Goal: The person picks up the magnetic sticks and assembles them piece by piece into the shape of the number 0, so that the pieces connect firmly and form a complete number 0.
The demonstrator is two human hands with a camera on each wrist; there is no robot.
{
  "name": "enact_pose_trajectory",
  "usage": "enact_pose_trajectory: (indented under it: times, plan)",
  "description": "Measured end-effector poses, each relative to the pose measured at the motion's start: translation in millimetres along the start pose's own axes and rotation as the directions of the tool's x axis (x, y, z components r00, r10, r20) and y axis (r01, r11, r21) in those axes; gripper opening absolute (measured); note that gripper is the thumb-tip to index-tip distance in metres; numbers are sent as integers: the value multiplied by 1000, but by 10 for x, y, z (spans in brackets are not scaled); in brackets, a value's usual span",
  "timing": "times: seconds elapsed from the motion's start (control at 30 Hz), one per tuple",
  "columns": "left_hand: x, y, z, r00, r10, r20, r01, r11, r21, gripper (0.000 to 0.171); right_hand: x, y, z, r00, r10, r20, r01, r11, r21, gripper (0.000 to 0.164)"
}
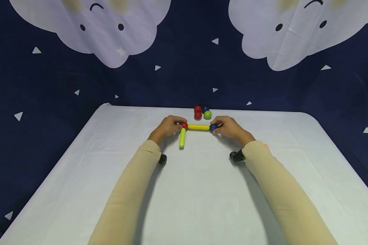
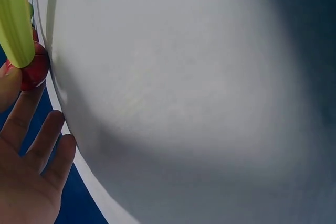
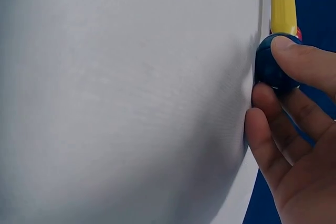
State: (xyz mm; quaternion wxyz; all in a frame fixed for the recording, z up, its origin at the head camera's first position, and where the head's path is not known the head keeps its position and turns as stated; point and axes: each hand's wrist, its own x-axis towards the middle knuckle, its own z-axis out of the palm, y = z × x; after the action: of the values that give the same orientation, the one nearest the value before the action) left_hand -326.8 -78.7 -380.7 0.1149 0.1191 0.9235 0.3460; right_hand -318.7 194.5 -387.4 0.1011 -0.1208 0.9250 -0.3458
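Observation:
My left hand (image 1: 168, 126) pinches a red ball (image 1: 184, 126) between thumb and fingers. From that ball a lime-green stick (image 1: 182, 139) points toward me, and a yellow stick (image 1: 198, 127) runs across to a blue ball (image 1: 213, 128). My right hand (image 1: 230, 127) grips this blue ball, its thumb (image 3: 299, 59) lying on the ball's side in the right wrist view. In the left wrist view the lime-green stick (image 2: 16, 24) meets the red ball (image 2: 35, 69) close by the thumb. The sticks and balls form a corner shape over the white table.
Just behind the yellow stick sit two loose red balls (image 1: 197, 115), a green ball (image 1: 207, 114) and a dark blue ball (image 1: 205, 108). The white-covered table (image 1: 190, 197) ends at a dark blue curtain (image 1: 184, 85) with clouds and triangles.

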Motion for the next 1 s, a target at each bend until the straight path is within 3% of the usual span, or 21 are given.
enact_pose_trajectory:
  times: [0.43, 0.73, 0.83, 1.0]
  plan:
    - [-57, 18, -14, 1000, -4, 19, 4, 1000, -3, 37, -26, -32, 16, 999, -45, -29, 43, 998, -54, 34]
    - [-39, -2, -15, 1000, 9, 11, -9, 1000, 9, 36, -24, -42, -12, 999, -40, -4, 39, 997, -59, 35]
    - [-33, -4, -11, 1000, 13, 5, -13, 1000, 8, 36, -13, -39, -60, 999, -18, -38, 15, 996, -84, 38]
    - [-33, -16, -3, 1000, 24, 0, -24, 1000, 4, 36, 61, -73, -110, 987, -14, -162, -2, 995, -100, 40]
